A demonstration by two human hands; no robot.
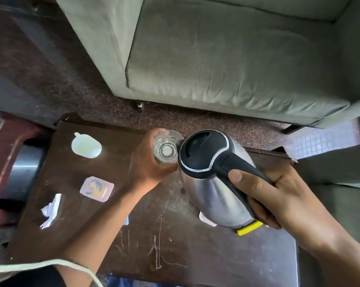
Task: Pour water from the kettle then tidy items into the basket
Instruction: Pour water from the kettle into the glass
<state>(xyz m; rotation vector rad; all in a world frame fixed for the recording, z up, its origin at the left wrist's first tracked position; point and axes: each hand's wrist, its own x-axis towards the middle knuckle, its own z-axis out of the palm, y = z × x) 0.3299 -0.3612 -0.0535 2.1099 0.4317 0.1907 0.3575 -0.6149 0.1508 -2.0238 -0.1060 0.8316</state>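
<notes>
Your right hand (pixel 278 195) has a full grip on the black handle of the kettle (pixel 214 175), fingers wrapped under it and your thumb lying along the top. The kettle is tipped toward your left, its black lid facing up at you and its spout meeting the rim of the glass (pixel 166 148). Your left hand (pixel 148 162) holds that clear glass from its left side, fingers curled around the wall, the mouth open toward you. Whether water is running into it cannot be told from here.

Both are held over the far middle of the dark, scratched desk (pixel 154 245). A yellow tab (pixel 250 227) shows at the kettle's base, just beside your right fingers. To the left of your left forearm lies a small square packet (pixel 96 189) with a colourful print; farther back sits a white lid-like piece (pixel 86 146), and nearer the left edge some torn white scraps (pixel 51 210). Off the desk's left side is a round metal vessel (pixel 24 172). Beyond the desk stands a grey sofa (pixel 226 59) on a speckled floor (pixel 51 79).
</notes>
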